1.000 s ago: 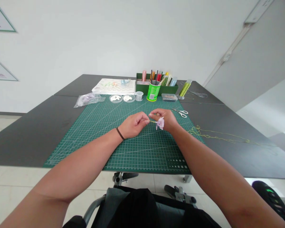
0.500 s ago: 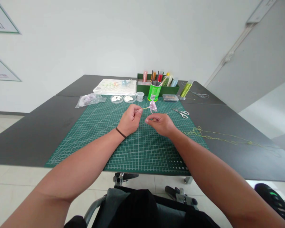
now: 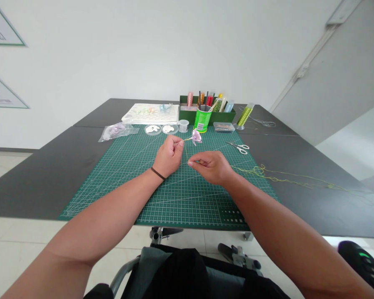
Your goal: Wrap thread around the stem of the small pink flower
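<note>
At the near edge, the top of a black chair [image 3: 180, 274] shows under the person's arms. Above it lies a green cutting mat [image 3: 177, 203] on a dark grey surface [image 3: 34, 187]. The left hand [image 3: 168, 157], with a dark band [image 3: 157, 173] on its wrist, is over the mat, and its grip is closed, thumb and fingertips pinched on a short stem. That stem runs to a lilac fabric flower [image 3: 196, 137], which is held up just beyond the fingertips, above the far half of the mat. A thin yellow wire [image 3: 185, 151] hangs from near the stem down to the right hand [image 3: 210, 167]. That hand's grip is nearly closed, thumb and forefinger pinched on the wire, just beside the left hand.

To the right, a tangle of green-yellow thread [image 3: 262, 171] crosses from the mat's edge onto the surface. Farther on the mat lie scissors [image 3: 239, 147], a small clear box [image 3: 223, 127], a green can of tools [image 3: 202, 120], a small clear pot [image 3: 183, 126] and two round dishes [image 3: 153, 129] holding white pieces. A plastic bag [image 3: 116, 132] with lilac material lies at the mat's far left corner. Beyond stand a sheet of paper [image 3: 149, 113], a green box [image 3: 187, 111] of supplies and, far right, an upright green spool [image 3: 244, 116].
</note>
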